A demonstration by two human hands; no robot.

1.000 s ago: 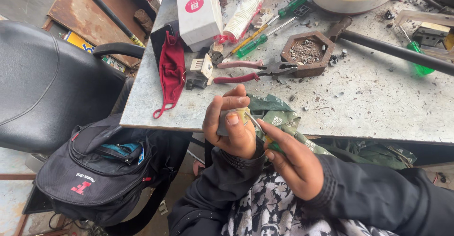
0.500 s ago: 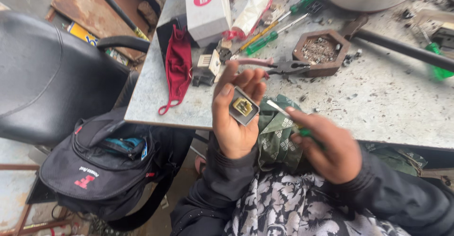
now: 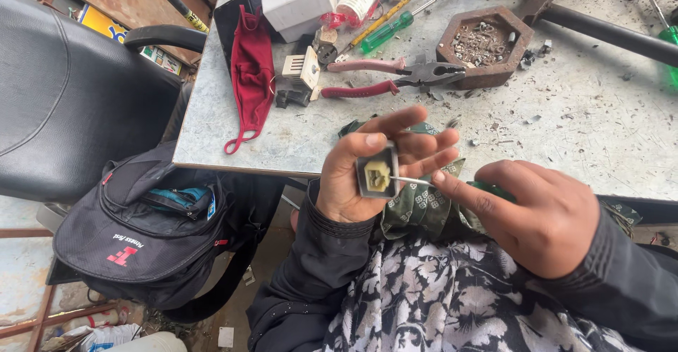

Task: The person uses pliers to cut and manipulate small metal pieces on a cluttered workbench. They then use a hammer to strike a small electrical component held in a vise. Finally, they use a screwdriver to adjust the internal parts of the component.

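left hand [image 3: 353, 182] grip closed round small grey connector block [image 3: 378, 175], held above worktop [image 3: 565, 126] edge, right hand [image 3: 544, 218] grip closed on green-handled screwdriver [image 3: 424, 182], handle mostly hidden in fist, tip at block's yellowed insert, contact unclear, pliers [image 3: 395, 78] behind

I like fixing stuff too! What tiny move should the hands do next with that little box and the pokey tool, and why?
Probably ease the screwdriver tip a little deeper into the small grey box. The left hand holds the box open-side up, and the right hand has the thin shaft right at its edge.
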